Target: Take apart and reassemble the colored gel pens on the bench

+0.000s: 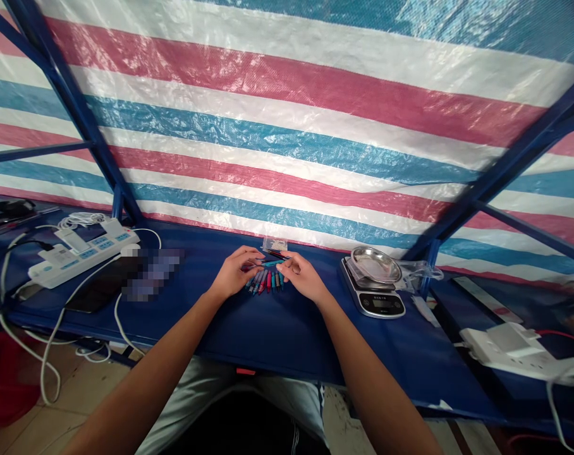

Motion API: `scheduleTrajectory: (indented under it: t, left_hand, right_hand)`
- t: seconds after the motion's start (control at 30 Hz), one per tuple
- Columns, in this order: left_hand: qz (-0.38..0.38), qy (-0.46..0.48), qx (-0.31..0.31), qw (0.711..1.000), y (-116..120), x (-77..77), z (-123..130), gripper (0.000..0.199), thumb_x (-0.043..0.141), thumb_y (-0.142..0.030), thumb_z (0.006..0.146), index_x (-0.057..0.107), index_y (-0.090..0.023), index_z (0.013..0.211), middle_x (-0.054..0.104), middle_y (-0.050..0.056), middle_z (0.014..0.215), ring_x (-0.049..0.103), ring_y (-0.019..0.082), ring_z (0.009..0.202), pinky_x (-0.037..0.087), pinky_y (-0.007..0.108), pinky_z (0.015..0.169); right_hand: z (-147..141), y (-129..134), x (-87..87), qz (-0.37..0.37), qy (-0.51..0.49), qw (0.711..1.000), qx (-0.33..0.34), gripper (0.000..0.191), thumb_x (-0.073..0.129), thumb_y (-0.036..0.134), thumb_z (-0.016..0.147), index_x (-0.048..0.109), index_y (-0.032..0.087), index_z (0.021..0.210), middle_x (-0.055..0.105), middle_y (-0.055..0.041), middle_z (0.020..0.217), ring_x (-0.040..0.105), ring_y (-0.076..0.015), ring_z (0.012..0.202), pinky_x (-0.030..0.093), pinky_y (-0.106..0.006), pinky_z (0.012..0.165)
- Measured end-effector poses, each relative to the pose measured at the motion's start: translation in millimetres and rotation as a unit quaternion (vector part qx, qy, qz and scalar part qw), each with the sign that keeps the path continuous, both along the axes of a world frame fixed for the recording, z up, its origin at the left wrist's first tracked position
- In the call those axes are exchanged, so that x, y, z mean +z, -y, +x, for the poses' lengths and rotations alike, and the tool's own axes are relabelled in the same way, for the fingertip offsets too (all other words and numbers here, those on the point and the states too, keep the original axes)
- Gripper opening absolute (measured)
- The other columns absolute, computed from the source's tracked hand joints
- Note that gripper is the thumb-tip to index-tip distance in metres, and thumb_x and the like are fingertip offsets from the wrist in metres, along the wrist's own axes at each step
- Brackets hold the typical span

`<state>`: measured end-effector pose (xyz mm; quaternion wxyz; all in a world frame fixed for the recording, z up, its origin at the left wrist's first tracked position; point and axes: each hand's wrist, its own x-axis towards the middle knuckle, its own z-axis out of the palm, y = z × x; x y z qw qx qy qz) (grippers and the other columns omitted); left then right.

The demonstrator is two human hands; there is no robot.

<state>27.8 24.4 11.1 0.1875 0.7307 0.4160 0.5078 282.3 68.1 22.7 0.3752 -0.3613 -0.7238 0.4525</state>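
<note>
A row of several pens (268, 282) in blue, red, purple and teal lies side by side on the blue table, between and just below my hands. Over the row, a teal pen (271, 262) runs crosswise from one hand to the other. Its left end is pinched by my left hand (232, 273), thumb and fingers closed. At the other end the closed fingers of my right hand (306, 277) grip it. Dark slim sticks, perhaps pens (276, 254), show behind it, partly covered by my fingers. Beyond them lies a small clear bag (274, 243) with pale bits inside.
A kitchen scale (380, 304) with a metal bowl (376, 264) and crumpled plastic stands to the right. Leftward are a white power strip (85, 251), cables and a dark phone (95, 291). Another power strip (514, 351) lies far right. Blue frame bars flank a striped sheet (287, 139).
</note>
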Motion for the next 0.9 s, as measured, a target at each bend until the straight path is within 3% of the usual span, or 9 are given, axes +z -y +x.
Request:
scheduleTrajectory:
  t: [0.07,0.17,0.33,0.5,0.73,0.8,0.9]
  left_hand:
    - [-0.006,0.002,-0.028,1.0,3,1.2,6,0.03,0.07,-0.036,0.096,0.074,-0.026,0.124,0.066,0.01,0.128,0.074,0.02,0.097,0.065,0.038,0.09]
    - [-0.012,-0.011,-0.005,1.0,4,2.7,6,0.032,0.076,-0.038,0.092,0.075,-0.024,0.121,0.071,0.01,0.121,0.073,0.02,0.092,0.064,0.037,0.086]
    - [-0.071,-0.037,0.052,0.995,2,2.2,-1,0.026,0.077,-0.047,0.091,0.08,-0.023,0.1,0.08,0.005,0.098,0.074,0.021,0.087,0.06,0.034,0.082]
    - [-0.046,-0.024,0.044,0.998,3,5.9,1,0.03,0.082,-0.047,0.086,0.08,-0.022,0.103,0.078,0.006,0.099,0.072,0.021,0.086,0.058,0.033,0.08]
    - [-0.028,-0.038,0.035,0.998,7,12.8,2,0.025,0.076,-0.045,0.091,0.082,-0.023,0.103,0.078,0.009,0.103,0.073,0.023,0.091,0.059,0.037,0.082]
    - [-0.029,-0.044,0.036,0.998,7,13.7,1,0.024,0.076,-0.045,0.092,0.082,-0.024,0.102,0.078,0.009,0.103,0.074,0.024,0.093,0.06,0.037,0.084]
    - [-0.027,-0.046,0.037,0.998,7,13.2,0,0.022,0.076,-0.044,0.092,0.083,-0.024,0.102,0.079,0.008,0.102,0.074,0.024,0.093,0.059,0.037,0.086]
  right_hand:
    - [-2,2,2.0,-0.03,-0.016,0.999,0.033,0.042,0.071,0.053,0.094,0.071,0.023,0.123,0.074,-0.0029,0.089,0.068,-0.0178,0.072,0.052,-0.03,0.064]
    - [-3,3,3.8,-0.059,-0.034,0.997,0.035,0.037,0.073,0.054,0.091,0.075,0.021,0.105,0.076,-0.0057,0.091,0.067,-0.0182,0.073,0.048,-0.027,0.057]
    - [-2,-1,2.7,-0.079,-0.077,0.994,-0.009,0.042,0.077,0.057,0.087,0.075,0.02,0.106,0.077,-0.0063,0.088,0.066,-0.0173,0.069,0.044,-0.026,0.052]
    - [0,-2,3.5,-0.071,-0.075,0.995,-0.013,0.042,0.072,0.061,0.09,0.073,0.02,0.099,0.077,-0.0058,0.084,0.064,-0.0164,0.063,0.044,-0.027,0.051]
    - [-2,0,6.4,-0.083,-0.057,0.994,-0.032,0.049,0.065,0.069,0.092,0.064,0.021,0.081,0.078,-0.0081,0.077,0.068,-0.0187,0.06,0.043,-0.027,0.047]
    - [-1,0,5.5,-0.083,-0.049,0.995,-0.031,0.049,0.064,0.068,0.093,0.064,0.02,0.082,0.078,-0.0087,0.077,0.069,-0.0189,0.061,0.043,-0.026,0.047]
    - [2,-2,4.1,-0.071,-0.05,0.996,-0.006,0.041,0.071,0.061,0.09,0.069,0.02,0.098,0.08,-0.0088,0.09,0.072,-0.0206,0.072,0.048,-0.026,0.052]
